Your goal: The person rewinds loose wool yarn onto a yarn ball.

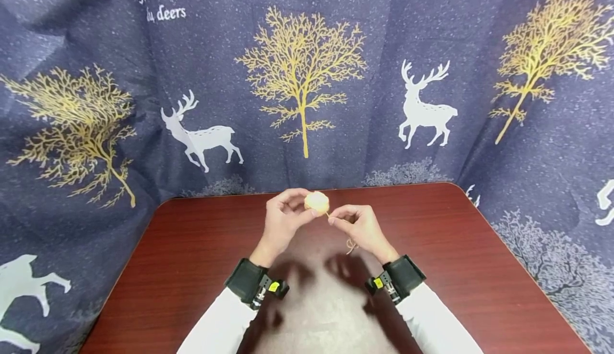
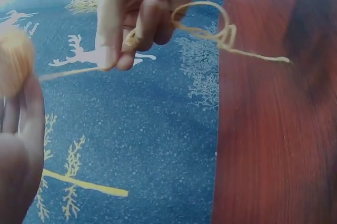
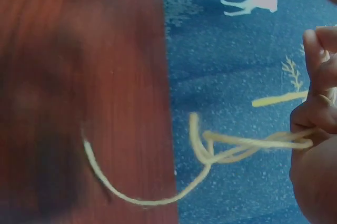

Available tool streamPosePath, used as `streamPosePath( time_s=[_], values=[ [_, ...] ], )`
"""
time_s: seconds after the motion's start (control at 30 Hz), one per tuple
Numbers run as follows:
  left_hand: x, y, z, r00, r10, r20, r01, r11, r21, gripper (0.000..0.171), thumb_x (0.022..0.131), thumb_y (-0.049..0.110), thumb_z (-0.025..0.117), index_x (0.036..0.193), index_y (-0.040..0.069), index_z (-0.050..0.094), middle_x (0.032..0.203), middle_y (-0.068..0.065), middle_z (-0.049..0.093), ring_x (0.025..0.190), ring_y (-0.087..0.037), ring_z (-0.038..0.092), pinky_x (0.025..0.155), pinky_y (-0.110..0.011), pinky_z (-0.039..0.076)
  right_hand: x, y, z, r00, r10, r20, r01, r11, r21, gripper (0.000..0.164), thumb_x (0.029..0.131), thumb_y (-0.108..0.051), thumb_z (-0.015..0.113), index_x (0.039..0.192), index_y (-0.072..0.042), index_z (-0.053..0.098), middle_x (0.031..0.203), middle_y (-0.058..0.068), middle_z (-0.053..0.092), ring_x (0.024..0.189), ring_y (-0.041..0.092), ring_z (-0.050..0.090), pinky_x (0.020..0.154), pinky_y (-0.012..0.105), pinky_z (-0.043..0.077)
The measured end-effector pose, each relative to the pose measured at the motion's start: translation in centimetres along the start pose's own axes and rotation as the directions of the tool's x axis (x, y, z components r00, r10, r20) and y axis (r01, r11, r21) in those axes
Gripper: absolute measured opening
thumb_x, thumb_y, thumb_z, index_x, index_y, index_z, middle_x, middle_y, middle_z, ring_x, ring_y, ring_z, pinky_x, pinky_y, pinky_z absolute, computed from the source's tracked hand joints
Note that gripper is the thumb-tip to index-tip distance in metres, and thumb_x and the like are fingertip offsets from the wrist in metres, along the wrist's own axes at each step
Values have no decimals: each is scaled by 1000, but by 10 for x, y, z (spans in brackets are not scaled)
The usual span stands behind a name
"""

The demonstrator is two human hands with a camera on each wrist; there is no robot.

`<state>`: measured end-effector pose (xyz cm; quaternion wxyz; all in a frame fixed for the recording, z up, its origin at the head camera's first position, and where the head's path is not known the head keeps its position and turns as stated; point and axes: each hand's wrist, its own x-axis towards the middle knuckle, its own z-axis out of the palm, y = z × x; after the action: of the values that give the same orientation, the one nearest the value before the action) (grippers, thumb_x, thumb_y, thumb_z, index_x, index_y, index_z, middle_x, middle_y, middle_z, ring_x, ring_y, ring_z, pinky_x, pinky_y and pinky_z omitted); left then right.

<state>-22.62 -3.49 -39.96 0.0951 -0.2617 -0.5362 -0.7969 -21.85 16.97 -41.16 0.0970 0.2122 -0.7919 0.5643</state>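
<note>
A small pale-yellow ball of yarn (image 1: 317,202) is held up above the far part of the table, between the fingers and thumb of my left hand (image 1: 283,219). Close on its right, my right hand (image 1: 362,228) pinches the yarn between thumb and forefinger. A short strand (image 2: 73,72) runs straight from the ball to that pinch in the left wrist view. The yarn's loose end (image 3: 150,202) hangs from the right hand in tangled loops and curves away. Most of the right hand falls outside the right wrist view.
A red-brown wooden table (image 1: 192,268) lies under both hands, with glare in its middle. Behind its far edge hangs a dark blue curtain (image 1: 336,130) printed with white deer and golden trees. Both wrists wear black bands with small cameras (image 1: 279,288).
</note>
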Motion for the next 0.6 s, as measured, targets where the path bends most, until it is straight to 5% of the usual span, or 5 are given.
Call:
streamPosePath(
  time_s=[0.17, 0.27, 0.4, 0.5, 0.6],
  values=[
    [8, -3, -1, 968, -3, -251, 19, 998, 62, 37, 72, -20, 74, 106, -18, 60, 97, -10, 71, 88, -15, 71, 80, -29, 61, -7, 25, 6, 999, 5, 36, -6, 1000, 29, 7, 86, 1, 77, 93, 1, 77, 79, 18, 73, 53, 9, 55, 45, 19, 45],
    [11, -10, -7, 957, 63, -282, 19, 961, 277, 37, 72, -13, 79, 106, -11, 64, 98, -13, 70, 86, -15, 69, 79, -29, 61, -11, 23, 3, 998, -3, 58, 3, 1000, 4, 7, 85, 0, 78, 90, -4, 77, 77, 11, 73, 51, 8, 55, 42, 21, 46],
    [9, -18, -17, 974, 153, -170, 0, 743, 669, 38, 66, -1, 84, 101, 1, 70, 94, -9, 67, 83, -17, 64, 76, -28, 58, -10, 14, -5, 994, -36, 103, 37, 999, -4, 9, 83, 0, 77, 88, -7, 77, 74, 1, 72, 54, 8, 56, 44, 22, 46],
    [5, -20, -23, 995, 95, -9, -48, 580, 813, 37, 61, 4, 86, 95, 7, 72, 90, -4, 65, 81, -19, 61, 71, -31, 52, -5, 9, -14, 991, -73, 108, 66, 995, 75, 10, 83, 3, 74, 88, -4, 76, 69, 4, 69, 49, 6, 51, 39, 22, 43],
    [0, -20, -25, 985, -66, 156, -93, 559, 824, 36, 60, 4, 87, 92, 9, 71, 89, 0, 65, 79, -16, 60, 70, -30, 52, 1, 8, -24, 993, -79, 83, 61, 979, 195, 10, 84, 7, 73, 88, -2, 75, 65, 6, 67, 43, 4, 45, 33, 20, 36]
  ],
)
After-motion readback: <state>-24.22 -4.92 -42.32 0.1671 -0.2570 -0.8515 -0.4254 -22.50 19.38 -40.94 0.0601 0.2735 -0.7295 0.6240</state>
